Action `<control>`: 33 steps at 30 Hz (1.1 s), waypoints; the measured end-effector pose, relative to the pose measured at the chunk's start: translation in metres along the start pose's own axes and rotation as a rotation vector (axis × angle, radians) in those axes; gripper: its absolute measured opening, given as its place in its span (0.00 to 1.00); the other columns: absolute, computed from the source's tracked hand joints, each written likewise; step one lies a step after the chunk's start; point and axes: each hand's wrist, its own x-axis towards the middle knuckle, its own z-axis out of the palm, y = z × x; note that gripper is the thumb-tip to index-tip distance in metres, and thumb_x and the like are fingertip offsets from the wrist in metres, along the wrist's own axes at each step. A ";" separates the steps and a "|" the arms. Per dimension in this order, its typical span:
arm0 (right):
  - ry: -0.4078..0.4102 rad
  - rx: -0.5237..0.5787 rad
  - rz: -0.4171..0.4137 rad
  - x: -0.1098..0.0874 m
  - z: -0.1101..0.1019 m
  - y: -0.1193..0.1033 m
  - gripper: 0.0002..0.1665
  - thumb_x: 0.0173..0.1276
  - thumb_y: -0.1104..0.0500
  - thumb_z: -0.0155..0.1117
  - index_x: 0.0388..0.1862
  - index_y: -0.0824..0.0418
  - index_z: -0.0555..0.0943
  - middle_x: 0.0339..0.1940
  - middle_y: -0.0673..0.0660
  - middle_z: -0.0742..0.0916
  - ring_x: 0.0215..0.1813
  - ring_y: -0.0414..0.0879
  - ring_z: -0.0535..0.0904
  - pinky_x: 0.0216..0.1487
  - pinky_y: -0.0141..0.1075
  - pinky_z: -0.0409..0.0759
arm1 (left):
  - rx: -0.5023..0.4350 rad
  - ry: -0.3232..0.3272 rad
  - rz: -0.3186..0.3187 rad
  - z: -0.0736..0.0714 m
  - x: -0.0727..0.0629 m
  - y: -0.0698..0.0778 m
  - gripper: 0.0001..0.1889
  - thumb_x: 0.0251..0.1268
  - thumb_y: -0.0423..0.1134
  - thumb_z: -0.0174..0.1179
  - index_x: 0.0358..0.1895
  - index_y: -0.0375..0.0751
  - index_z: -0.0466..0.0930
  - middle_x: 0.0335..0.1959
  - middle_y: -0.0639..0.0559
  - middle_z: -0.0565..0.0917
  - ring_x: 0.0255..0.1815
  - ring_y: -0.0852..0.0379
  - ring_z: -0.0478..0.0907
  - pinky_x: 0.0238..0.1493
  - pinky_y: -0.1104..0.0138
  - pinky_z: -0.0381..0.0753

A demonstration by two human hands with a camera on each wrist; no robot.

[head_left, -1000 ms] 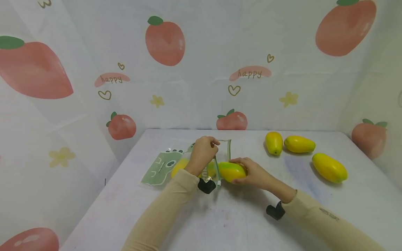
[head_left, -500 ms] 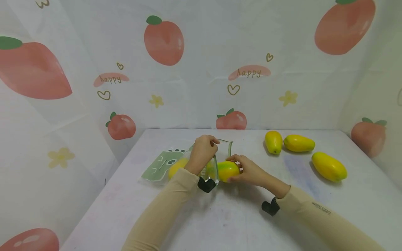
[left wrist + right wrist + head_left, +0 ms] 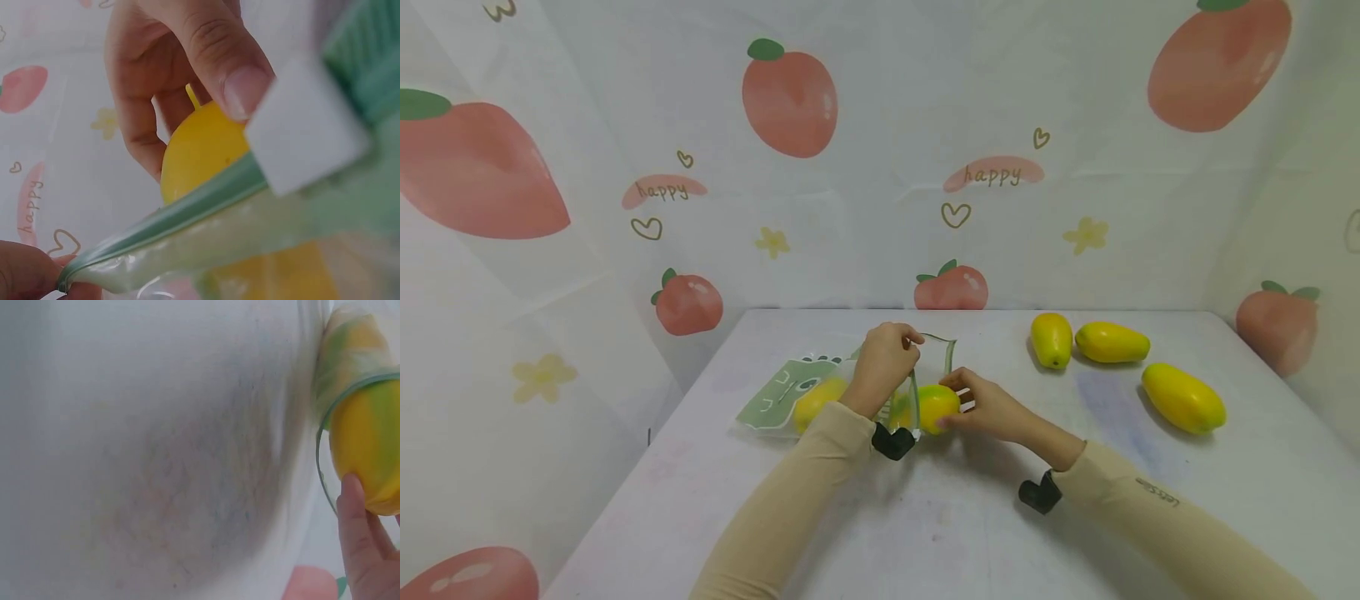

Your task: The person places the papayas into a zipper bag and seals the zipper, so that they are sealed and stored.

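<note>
A clear bag with green print (image 3: pixel 777 398) lies on the table (image 3: pixel 925 533), between its left edge and middle, nearer the far edge. Inside is a yellow fruit (image 3: pixel 814 405), partly behind a sleeve. The left hand (image 3: pixel 886 367) pinches the bag's rim. A green-streaked yellow fruit (image 3: pixel 940 407) sits partway through the bag's mouth, the right hand (image 3: pixel 992 408) gripping its outer end between fingers and thumb. Toward the far right corner, a stubby fruit (image 3: pixel 1052 342) lies just beside a longer fruit (image 3: pixel 1112 342); a larger fruit (image 3: pixel 1183 398) rests nearer the right edge.
</note>
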 end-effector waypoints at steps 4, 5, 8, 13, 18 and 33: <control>-0.003 0.025 0.002 0.002 0.002 0.001 0.35 0.59 0.55 0.72 0.62 0.65 0.70 0.59 0.65 0.78 0.54 0.56 0.80 0.56 0.46 0.80 | 0.001 0.002 -0.003 0.000 0.000 0.000 0.12 0.61 0.28 0.55 0.42 0.40 0.87 0.21 0.50 0.79 0.14 0.60 0.76 0.18 0.72 0.70; -0.004 0.029 -0.001 0.002 0.002 0.001 0.35 0.60 0.55 0.72 0.63 0.65 0.70 0.59 0.64 0.78 0.54 0.55 0.80 0.56 0.46 0.80 | 0.003 0.005 -0.001 0.000 0.000 0.000 0.12 0.61 0.28 0.55 0.42 0.40 0.87 0.21 0.50 0.79 0.14 0.60 0.75 0.18 0.72 0.70; -0.006 0.032 -0.012 0.003 0.002 0.001 0.36 0.60 0.56 0.71 0.65 0.64 0.70 0.59 0.64 0.78 0.54 0.55 0.80 0.56 0.45 0.80 | 0.009 0.010 0.003 -0.001 0.000 0.001 0.12 0.61 0.29 0.55 0.42 0.39 0.87 0.22 0.50 0.79 0.14 0.59 0.75 0.18 0.72 0.71; 0.008 0.054 -0.003 0.004 0.004 -0.001 0.35 0.60 0.57 0.71 0.64 0.64 0.69 0.60 0.64 0.77 0.56 0.57 0.80 0.56 0.45 0.80 | 0.012 0.008 -0.008 -0.002 -0.001 0.002 0.11 0.62 0.29 0.56 0.42 0.40 0.87 0.23 0.50 0.79 0.14 0.59 0.75 0.19 0.72 0.72; 0.025 0.089 0.003 0.004 0.006 -0.004 0.30 0.60 0.58 0.71 0.59 0.64 0.69 0.59 0.63 0.78 0.57 0.57 0.79 0.55 0.43 0.81 | 0.006 0.003 -0.011 -0.001 -0.001 0.002 0.12 0.61 0.29 0.55 0.42 0.40 0.87 0.22 0.50 0.79 0.14 0.59 0.75 0.19 0.72 0.72; 0.035 0.062 -0.074 0.008 0.012 -0.013 0.26 0.61 0.62 0.69 0.57 0.67 0.74 0.50 0.63 0.82 0.50 0.55 0.82 0.51 0.42 0.83 | 0.010 0.001 0.009 -0.004 -0.002 0.004 0.12 0.62 0.28 0.55 0.43 0.40 0.86 0.21 0.50 0.79 0.13 0.60 0.74 0.16 0.73 0.68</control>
